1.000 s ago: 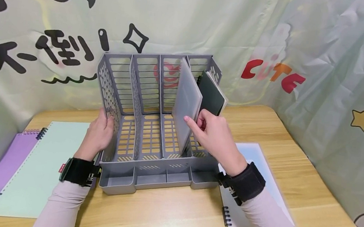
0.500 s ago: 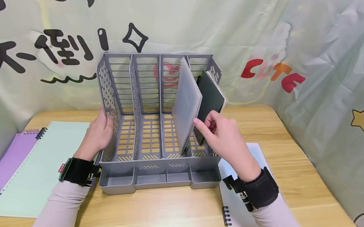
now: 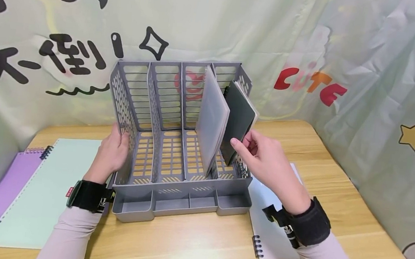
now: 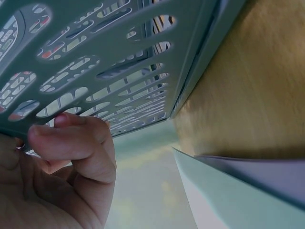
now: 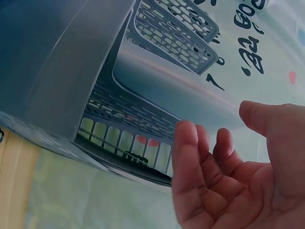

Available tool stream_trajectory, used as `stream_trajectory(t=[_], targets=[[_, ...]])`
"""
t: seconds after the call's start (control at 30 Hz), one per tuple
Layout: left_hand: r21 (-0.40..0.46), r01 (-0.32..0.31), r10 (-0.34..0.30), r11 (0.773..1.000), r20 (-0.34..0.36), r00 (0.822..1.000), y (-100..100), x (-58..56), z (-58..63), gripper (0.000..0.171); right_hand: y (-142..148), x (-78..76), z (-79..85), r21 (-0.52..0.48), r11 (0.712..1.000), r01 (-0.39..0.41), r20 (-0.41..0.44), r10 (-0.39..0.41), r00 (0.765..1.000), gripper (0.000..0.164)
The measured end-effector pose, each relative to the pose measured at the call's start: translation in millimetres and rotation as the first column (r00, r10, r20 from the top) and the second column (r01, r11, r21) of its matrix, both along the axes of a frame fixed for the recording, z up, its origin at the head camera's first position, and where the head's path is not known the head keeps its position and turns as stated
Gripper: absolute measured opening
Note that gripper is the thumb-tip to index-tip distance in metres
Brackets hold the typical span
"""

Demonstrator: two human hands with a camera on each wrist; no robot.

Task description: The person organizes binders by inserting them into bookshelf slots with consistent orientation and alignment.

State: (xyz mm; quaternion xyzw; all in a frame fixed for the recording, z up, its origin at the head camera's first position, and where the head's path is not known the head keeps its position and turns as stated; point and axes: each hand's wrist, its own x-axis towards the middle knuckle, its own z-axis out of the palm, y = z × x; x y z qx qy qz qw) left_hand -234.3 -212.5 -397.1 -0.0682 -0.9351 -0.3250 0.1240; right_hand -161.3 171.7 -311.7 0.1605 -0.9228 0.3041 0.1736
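A grey file organizer with upright dividers stands on the table. My left hand grips its left side wall, and in the left wrist view the fingers curl at the perforated panel. A notebook with a translucent cover stands in the organizer, leaning right. To its right, a dark green notebook stands in the rightmost slot. My right hand is at the dark notebook's front edge. In the right wrist view, this hand has its thumb apart from half-bent fingers, with nothing between them.
Mint green and purple spiral notebooks lie on the table at the left. A light blue spiral notebook lies at the right, partly under my right forearm. A printed cloth hangs behind.
My right hand has left the translucent notebook and moved right and slightly down, past the dark notebook's front edge. The left hand and the organizer stay in place.
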Motion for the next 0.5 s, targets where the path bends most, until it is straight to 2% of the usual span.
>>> stream_trajectory(t=[0.5], targets=[[-0.002, -0.002, 0.002, 1.0, 0.001, 1.0, 0, -0.2, -0.9, 0.041, 22, 8.3, -2.5, 0.068, 0.998, 0.007, -0.011, -0.006, 1.0, 0.029]])
